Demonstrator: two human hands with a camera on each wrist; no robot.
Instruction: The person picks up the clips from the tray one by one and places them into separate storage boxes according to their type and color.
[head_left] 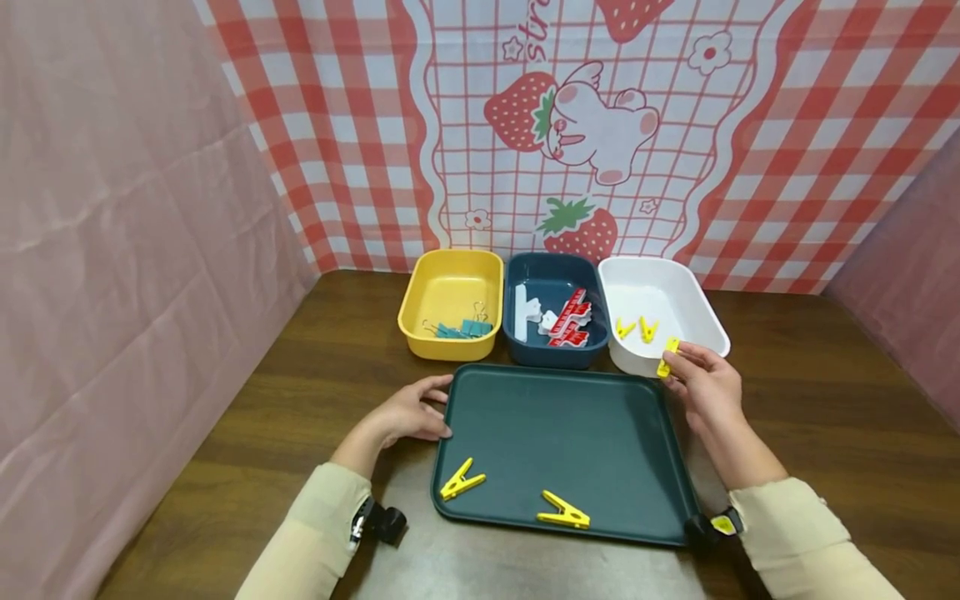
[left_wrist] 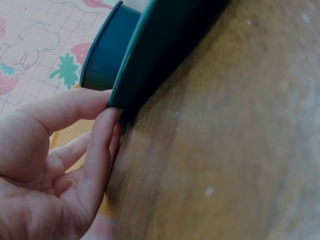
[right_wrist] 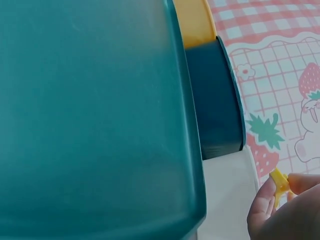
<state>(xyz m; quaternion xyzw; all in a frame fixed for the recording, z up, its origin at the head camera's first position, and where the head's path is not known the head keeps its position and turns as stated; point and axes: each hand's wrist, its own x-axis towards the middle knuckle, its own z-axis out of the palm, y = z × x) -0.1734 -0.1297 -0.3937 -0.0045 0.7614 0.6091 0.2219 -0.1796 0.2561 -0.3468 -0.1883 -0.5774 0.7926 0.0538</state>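
Observation:
My right hand pinches a yellow clothespin between thumb and fingers, at the front rim of the white bin. Two more yellow clothespins lie inside that bin. With thumb and fingers spread apart, my left hand touches the left edge of the dark green tray, near its far corner. On the tray lie two yellow clothespins, one at the near left corner and one by the front rim. The right wrist view also has the held clothespin at its lower right.
Left of the white bin stand a dark blue bin with red clips and white clips, and a yellow bin with teal binder clips. A checked strawberry cloth hangs behind them. The wooden table surrounds the tray.

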